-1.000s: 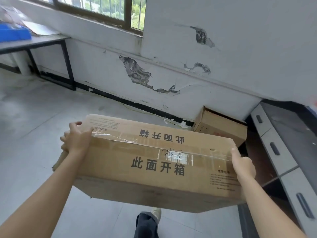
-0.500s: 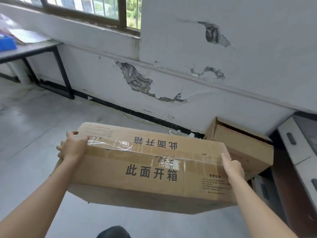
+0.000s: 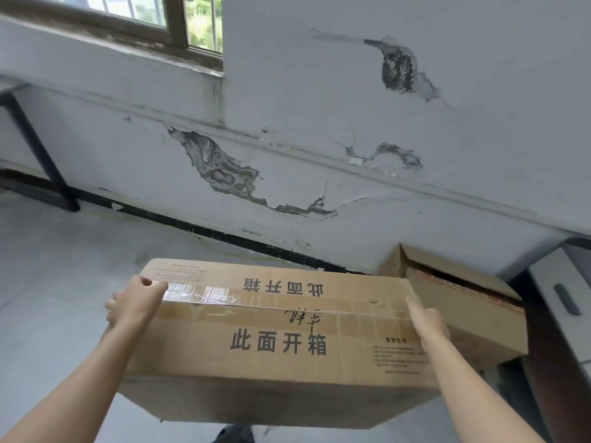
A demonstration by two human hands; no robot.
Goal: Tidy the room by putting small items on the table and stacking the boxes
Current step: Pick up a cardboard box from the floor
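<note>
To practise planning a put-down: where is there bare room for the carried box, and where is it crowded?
Bare floor lies left of the box, bordered by the table leg and the skirting. Crowded on the right: a second box fills the corner between wall and cabinet.

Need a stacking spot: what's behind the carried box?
Behind the right end of the carried box, a second cardboard box stands by the wall, flap raised. Its lower left part and base are covered.

A large box (image 3: 278,334) hangs above the floor (image 3: 64,266), the left hand (image 3: 134,302) at its left end, the right hand (image 3: 428,321) at its right. Behind it to the right, a second box (image 3: 463,311) lies against the wall (image 3: 319,123), a drawer unit (image 3: 563,298) further right, a table leg (image 3: 41,155) far left
</note>
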